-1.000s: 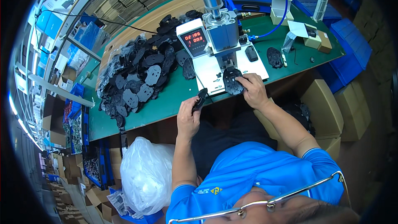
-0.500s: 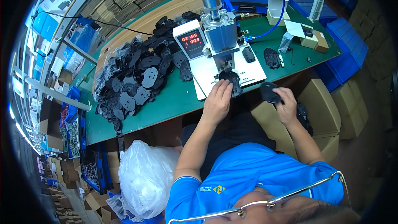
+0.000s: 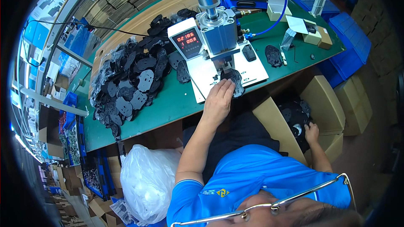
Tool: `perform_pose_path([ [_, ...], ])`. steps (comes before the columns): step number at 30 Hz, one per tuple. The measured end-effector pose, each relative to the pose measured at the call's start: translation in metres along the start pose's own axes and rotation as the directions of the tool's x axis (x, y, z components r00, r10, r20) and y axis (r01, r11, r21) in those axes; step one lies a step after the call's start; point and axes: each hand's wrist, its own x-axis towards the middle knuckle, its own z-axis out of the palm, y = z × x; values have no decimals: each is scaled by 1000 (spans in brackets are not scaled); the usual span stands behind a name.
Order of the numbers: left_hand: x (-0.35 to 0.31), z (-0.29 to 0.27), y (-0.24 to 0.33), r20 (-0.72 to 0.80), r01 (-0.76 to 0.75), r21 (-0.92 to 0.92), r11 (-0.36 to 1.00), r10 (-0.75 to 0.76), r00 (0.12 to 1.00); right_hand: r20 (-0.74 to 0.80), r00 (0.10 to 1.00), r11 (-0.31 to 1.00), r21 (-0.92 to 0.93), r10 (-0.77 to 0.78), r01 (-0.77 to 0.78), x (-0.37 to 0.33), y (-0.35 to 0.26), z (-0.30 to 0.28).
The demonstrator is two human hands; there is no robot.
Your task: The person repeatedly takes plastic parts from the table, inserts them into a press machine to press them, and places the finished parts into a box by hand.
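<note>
Black moulded plate (image 3: pixel 237 85): is lying centre frame on the white press base (image 3: pixel 256 68), its long axis running nearly upright, leaning slightly toward lower right.
Left hand (image 3: pixel 217 101): the nearer of the two hands, is resting below-left of the plate, fingers bent together and seemingly touching its left edge; grip cannot be told.
Right hand (image 3: pixel 311 133): is resting inside the cardboard carton (image 3: pixel 275 122), lower right, beside black parts; fingers partly hidden, hold cannot be told.
Display (image 3: pixel 187 40): is showing red digits, upper centre.
Blue shirt (image 3: pixel 256 172): is bearing a yellow emblem (image 3: pixel 223 193); adjoining lettering too small to read.
</note>
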Motion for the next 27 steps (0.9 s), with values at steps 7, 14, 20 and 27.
perform_pose_path([
  [7,0,-11,-5,89,-15,17,1000,13,996,173,976,984,-144,131,-106,10,27,29],
  [14,-1,-6,0,70,7,24,1000,-9,997,-22,991,991,15,-131,131,27,-68,12],
  [20,-5,-8,-3,72,19,24,1000,-21,997,-239,730,628,385,-640,676,15,-284,-57],
  [27,-3,-9,2,70,37,12,999,-38,997,-384,323,248,232,-865,940,14,-402,-65],
])
